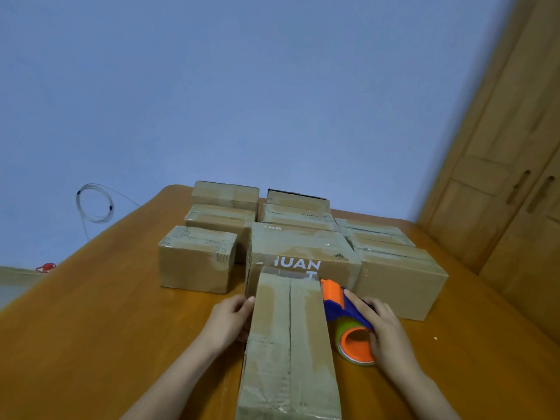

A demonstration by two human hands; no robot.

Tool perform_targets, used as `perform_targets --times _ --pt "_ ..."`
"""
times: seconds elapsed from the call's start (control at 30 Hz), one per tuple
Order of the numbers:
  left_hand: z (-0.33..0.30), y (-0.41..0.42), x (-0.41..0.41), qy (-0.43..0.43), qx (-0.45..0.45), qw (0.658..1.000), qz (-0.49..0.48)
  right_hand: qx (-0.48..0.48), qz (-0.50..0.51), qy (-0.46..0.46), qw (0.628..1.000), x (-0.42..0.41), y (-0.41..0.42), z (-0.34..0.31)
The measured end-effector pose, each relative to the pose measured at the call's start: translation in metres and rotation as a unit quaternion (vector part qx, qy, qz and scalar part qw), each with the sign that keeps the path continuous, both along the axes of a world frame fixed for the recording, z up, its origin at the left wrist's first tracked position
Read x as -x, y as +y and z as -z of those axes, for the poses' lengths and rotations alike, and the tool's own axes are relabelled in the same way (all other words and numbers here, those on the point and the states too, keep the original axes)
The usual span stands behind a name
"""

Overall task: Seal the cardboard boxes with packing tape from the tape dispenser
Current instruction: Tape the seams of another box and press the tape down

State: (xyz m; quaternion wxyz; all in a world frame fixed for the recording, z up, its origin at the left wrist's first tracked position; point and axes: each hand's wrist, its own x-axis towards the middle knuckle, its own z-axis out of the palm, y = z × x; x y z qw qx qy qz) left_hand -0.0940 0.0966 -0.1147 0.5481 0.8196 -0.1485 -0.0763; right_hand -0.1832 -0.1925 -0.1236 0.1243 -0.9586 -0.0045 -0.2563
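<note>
The long cardboard box (289,338) lies lengthwise toward the near edge of the wooden table (121,313), its far end butted against a larger box printed with white letters (303,256), and its centre seam runs open and dark between the two top flaps, so the step in hand looks to be laying tape down that seam. To do it well, the left hand (230,321), which rests against the box's left wall with its fingers curled at the top edge, should keep the flaps from spreading while the tape is anchored over the far end first, then drawn straight along the seam toward the near end with steady downward pressure and cut cleanly past the end. The right hand (380,325) grips the blue and orange tape dispenser (345,316), fingers wrapped over its body and roll, held just beside the box's right wall near the far end. The box itself is worn: pale strips of old tape cross its scuffed top and the near end looks creased. Other taped boxes (197,259) crowd the far half of the table.
</note>
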Motion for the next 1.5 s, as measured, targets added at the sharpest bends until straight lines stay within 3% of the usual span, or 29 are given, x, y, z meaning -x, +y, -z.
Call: perform_targets --times 0.3,0.53,0.7,0.77,1.0,1.23,1.5 --pt "-0.052 0.011 0.006 -0.028 0.042 0.998 -0.034 0.002 0.031 0.008 0.999 0.015 0.017 0.000" --pt "-0.107 0.021 -0.006 -0.040 -0.188 0.980 0.052 0.033 0.073 0.008 0.997 0.045 0.063 0.000" --pt "-0.124 0.007 -0.004 -0.054 -0.375 0.918 0.117 0.029 0.110 0.016 0.993 0.059 0.117 0.002" --pt "-0.117 0.000 -0.002 -0.073 -0.410 0.899 0.140 0.019 0.125 0.027 0.992 0.061 0.134 0.003" --pt "-0.098 -0.018 0.022 -0.115 -0.465 0.874 0.076 -0.004 0.095 -0.029 0.995 0.068 0.144 0.005" --pt "-0.082 -0.030 0.031 -0.172 -0.455 0.874 -0.003 0.003 0.074 -0.032 0.997 0.076 0.139 0.001" --pt "-0.086 -0.031 0.036 -0.190 -0.464 0.865 0.003 -0.015 0.066 -0.041 0.997 0.077 0.135 0.005"
